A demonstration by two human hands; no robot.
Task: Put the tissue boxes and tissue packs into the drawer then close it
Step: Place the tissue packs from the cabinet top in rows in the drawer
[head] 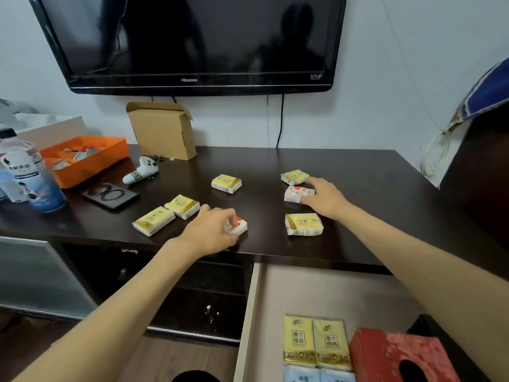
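Note:
Several small tissue packs lie on the dark desk (358, 172). My left hand (212, 230) closes around a white and red pack (239, 226) near the front edge. My right hand (325, 198) rests on another white and red pack (296, 193), fingers around it, just in front of a yellow pack (294, 176). More yellow packs lie at the front right (303, 224), in the middle (226, 183) and as a pair on the left (182, 206) (153, 220). The open drawer (252, 312) below holds two yellow packs (316, 341), a red tissue box (385, 351) and white packs.
An orange tray (91, 161), a cardboard box (162, 130), a white game controller (141, 169), a dark phone-like case (110, 194) and bottles (33, 175) occupy the desk's left. A black TV (192, 42) hangs on the wall above.

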